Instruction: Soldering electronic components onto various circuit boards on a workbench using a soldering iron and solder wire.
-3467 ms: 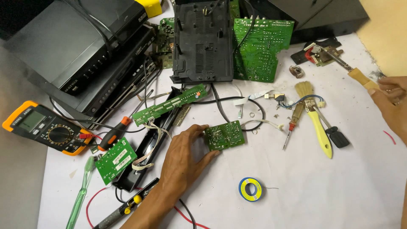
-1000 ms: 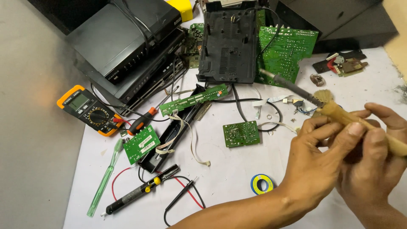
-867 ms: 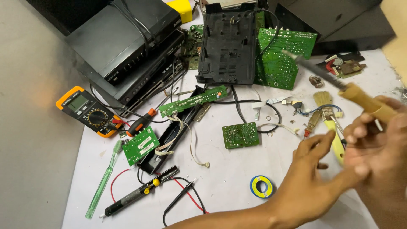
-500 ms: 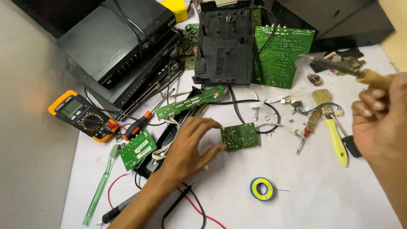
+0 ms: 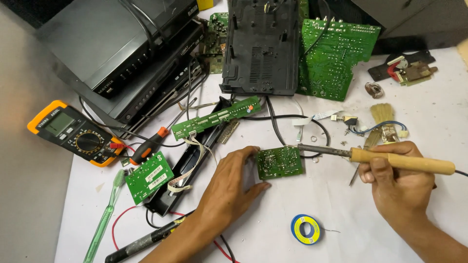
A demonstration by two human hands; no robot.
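A small green rectangular circuit board [image 5: 279, 162] lay flat on the white work surface [image 5: 341, 209], near the middle of the view. It was steadied by the left hand [image 5: 229, 187], whose fingers were spread narrowly against the board's left edge and whose thumb was pressed at the lower left corner. A soldering iron with a pale wooden handle and a dark metal shaft [image 5: 385, 159] was gripped in the right hand [image 5: 399, 182], the fingers being closed around the handle. The iron was held nearly level, with its tip brought to the board's upper right edge; whether the tip touched the board could not be told.

A blue and yellow spool of solder wire [image 5: 305, 229] was seen lying just below, between the two wrists. A yellow and black multimeter [image 5: 73, 134] was placed well to the left, and an orange-handled screwdriver [image 5: 151, 146] was found beside it. A translucent green toothbrush [image 5: 108, 209] was laid along the left edge of the surface. A large green printed board [image 5: 334, 56] and a black plastic chassis [image 5: 261, 46] were propped at the top, well apart from the hands. A small bristle brush [image 5: 381, 117] lay above the right hand.
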